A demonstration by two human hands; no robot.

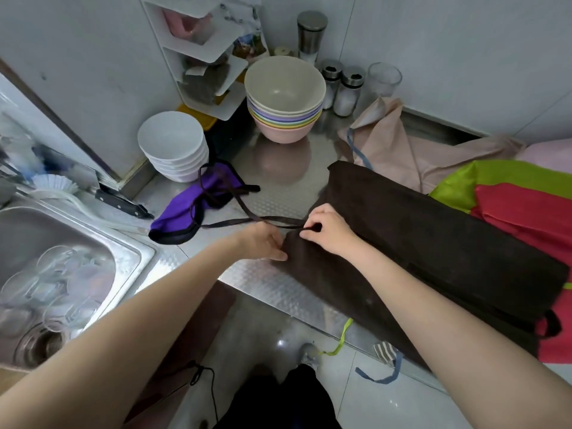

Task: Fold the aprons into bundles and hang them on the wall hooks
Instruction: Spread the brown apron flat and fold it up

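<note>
A dark brown apron lies folded lengthwise on the steel counter. Its brown strap loops away to the left over a purple apron. My right hand pinches the strap where it meets the brown apron's left end. My left hand holds the apron's left edge just below, fingers tucked against the cloth. A red and green apron lies under the brown one at the right, and a beige apron is heaped behind. No wall hooks are in view.
A stack of white bowls and a stack of coloured bowls stand at the back. Shakers and a glass line the wall. A sink with glasses is at the left, a knife beside it.
</note>
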